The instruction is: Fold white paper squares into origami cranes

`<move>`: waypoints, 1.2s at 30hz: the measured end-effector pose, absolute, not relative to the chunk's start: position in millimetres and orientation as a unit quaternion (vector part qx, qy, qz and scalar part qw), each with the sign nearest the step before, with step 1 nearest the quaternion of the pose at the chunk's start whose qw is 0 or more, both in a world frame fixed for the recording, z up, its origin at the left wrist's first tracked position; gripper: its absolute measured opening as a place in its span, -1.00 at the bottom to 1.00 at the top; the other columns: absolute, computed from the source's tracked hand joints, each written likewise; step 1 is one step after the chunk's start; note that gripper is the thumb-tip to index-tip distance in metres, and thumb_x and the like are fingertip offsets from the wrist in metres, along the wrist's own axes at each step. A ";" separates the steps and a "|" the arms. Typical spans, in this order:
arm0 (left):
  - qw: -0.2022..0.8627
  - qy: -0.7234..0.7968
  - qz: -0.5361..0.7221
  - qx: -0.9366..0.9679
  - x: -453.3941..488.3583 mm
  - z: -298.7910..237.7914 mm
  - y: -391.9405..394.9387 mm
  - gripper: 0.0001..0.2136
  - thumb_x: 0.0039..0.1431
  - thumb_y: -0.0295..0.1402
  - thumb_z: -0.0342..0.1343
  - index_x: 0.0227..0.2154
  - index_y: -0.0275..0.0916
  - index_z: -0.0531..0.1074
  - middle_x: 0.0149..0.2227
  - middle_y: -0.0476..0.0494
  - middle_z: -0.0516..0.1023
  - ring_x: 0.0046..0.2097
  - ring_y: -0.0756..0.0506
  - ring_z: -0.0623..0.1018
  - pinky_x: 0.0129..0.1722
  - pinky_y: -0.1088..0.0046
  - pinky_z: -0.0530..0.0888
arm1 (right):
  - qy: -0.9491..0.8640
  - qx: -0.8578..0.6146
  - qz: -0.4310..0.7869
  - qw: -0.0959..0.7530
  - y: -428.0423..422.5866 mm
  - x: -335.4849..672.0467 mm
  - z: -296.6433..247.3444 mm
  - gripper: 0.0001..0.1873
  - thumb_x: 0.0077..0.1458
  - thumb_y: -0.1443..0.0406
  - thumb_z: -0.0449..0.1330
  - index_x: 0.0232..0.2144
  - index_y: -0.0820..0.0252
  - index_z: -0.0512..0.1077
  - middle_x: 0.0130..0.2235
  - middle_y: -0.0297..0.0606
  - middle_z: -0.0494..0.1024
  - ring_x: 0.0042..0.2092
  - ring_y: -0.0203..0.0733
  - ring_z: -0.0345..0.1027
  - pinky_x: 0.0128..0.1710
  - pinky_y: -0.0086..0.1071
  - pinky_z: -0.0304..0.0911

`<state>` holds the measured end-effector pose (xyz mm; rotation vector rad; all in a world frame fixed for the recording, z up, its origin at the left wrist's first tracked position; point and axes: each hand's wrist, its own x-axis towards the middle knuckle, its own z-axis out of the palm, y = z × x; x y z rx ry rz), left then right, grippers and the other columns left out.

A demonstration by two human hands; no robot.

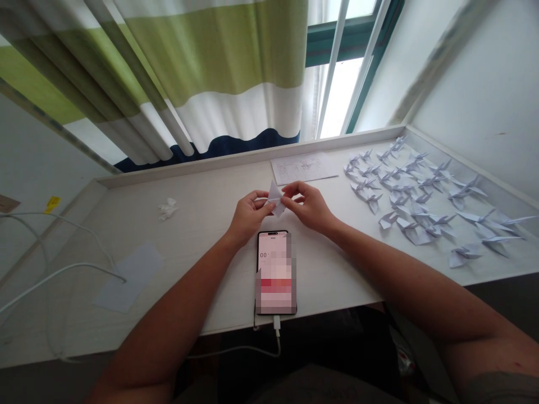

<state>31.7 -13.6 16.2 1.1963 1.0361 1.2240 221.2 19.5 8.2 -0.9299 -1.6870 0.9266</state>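
Observation:
Both my hands hold a small folded white paper piece (275, 197) just above the white desk (202, 224), near its middle. My left hand (249, 216) pinches its left side with thumb and fingers closed. My right hand (306, 205) pinches the right side the same way. The paper stands up in a point between them. A phone (275, 272) lies flat on the desk right below my hands, its screen lit.
Several folded paper cranes (415, 193) cover the desk's right part. A printed sheet (303, 167) lies behind my hands. A crumpled paper bit (168, 209), a blank sheet (130, 278) and a white cable (59, 272) lie to the left. Curtain and window stand behind.

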 end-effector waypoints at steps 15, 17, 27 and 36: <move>0.546 0.426 0.493 0.526 33.0 17.0 -16.6 -0.70 0.02 -0.27 0.47 -0.22 -0.30 0.61 -0.33 -0.16 0.73 -0.25 -0.17 0.72 -0.17 0.30 0.60 | -0.737 -0.366 0.333 0.459 18.8 220.5 7.9 -0.81 0.23 0.17 0.32 -0.39 0.11 0.49 -0.30 -0.25 0.62 -0.24 -0.12 0.47 -0.18 -0.16 0.44; 0.548 0.427 0.493 0.523 33.7 16.9 -16.6 -0.70 0.02 -0.24 0.47 -0.25 -0.30 0.61 -0.36 -0.15 0.71 -0.27 -0.18 0.72 -0.19 0.29 0.60 | -0.723 -0.383 0.346 0.459 18.7 220.1 7.8 -0.79 0.22 0.17 0.33 -0.41 0.11 0.46 -0.33 -0.26 0.61 -0.27 -0.14 0.46 -0.20 -0.17 0.44; 0.533 0.471 0.515 0.479 27.4 16.9 -13.3 -0.70 0.02 -0.20 0.49 -0.30 -0.32 0.63 -0.38 -0.15 0.68 -0.34 -0.12 0.66 -0.16 0.24 0.63 | -0.886 -0.246 0.085 0.385 15.5 227.8 14.0 -0.90 0.36 0.22 0.27 -0.19 0.04 0.60 -0.14 -0.18 0.64 -0.06 0.01 0.43 -0.01 -0.06 0.32; 0.548 0.487 0.508 0.452 26.4 22.1 -14.4 -0.75 -0.04 -0.29 0.43 -0.34 -0.37 0.66 -0.44 -0.13 0.66 -0.36 -0.08 0.64 -0.22 0.32 0.63 | -0.950 -0.156 -0.062 0.264 18.0 230.2 15.8 -0.81 0.45 0.38 0.17 -0.06 0.07 0.58 -0.01 -0.23 0.70 0.05 -0.03 0.45 0.12 -0.10 0.29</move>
